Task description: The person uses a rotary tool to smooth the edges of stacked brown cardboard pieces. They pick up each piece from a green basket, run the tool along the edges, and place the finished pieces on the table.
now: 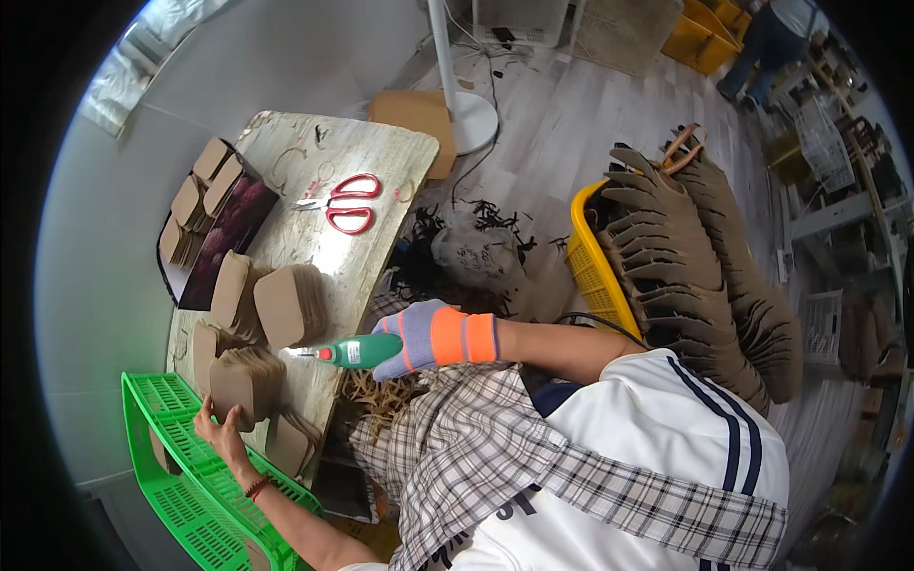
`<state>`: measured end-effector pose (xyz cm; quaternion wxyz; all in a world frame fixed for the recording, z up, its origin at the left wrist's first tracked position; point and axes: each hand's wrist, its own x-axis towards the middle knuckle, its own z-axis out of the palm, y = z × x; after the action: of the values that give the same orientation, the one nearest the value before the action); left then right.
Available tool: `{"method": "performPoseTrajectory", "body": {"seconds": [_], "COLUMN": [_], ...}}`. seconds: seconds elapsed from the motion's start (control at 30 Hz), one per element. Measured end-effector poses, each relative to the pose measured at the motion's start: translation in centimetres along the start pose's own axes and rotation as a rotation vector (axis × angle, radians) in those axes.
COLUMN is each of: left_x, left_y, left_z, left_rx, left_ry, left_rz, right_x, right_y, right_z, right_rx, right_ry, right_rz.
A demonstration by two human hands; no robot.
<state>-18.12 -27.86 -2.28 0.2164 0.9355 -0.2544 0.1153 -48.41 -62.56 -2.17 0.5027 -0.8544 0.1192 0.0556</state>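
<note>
My right hand (424, 338), in a grey glove with an orange cuff, is closed round a green electric hand tool (357, 352). The tool has a red collar and a pale narrow tip that points left across the table. My bare left hand (221, 430), a dark red bracelet on its wrist, grips the lower edge of a stack of tan rounded pads (233, 388). The tip sits just to the right of that stack; whether they touch I cannot tell. Beside it stand more tan pad stacks (290, 305). Red-handled scissors (350, 203) lie farther back on the table.
A worn table (381, 157) carries a dark patterned box (228, 224) of pads. A green plastic basket (181, 466) is at the near left. To the right, a yellow basket (595, 252) is packed with long tan pieces (666, 257). A person (776, 48) stands far off. Scraps litter the floor.
</note>
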Motion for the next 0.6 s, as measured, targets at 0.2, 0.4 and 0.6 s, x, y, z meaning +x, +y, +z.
{"method": "performPoseTrajectory", "body": {"seconds": [0.2,0.4,0.6], "left_x": [-0.1,0.1,0.6], "left_y": [-1.5,-1.1,-1.1], "left_z": [0.7,0.9,1.2], "left_rx": [-0.233,-0.167,-0.123], "left_ry": [-0.027,-0.041,0.053], "left_rz": [-0.05,-0.109,-0.166], "right_x": [0.1,0.1,0.7], "right_y": [0.9,1.4,1.6], "right_z": [-0.1,0.1,0.6], "right_rx": [0.056,0.039,-0.013], "right_ry": [-0.024,-0.009,-0.047], "right_rz": [-0.041,-0.006,0.03]}}
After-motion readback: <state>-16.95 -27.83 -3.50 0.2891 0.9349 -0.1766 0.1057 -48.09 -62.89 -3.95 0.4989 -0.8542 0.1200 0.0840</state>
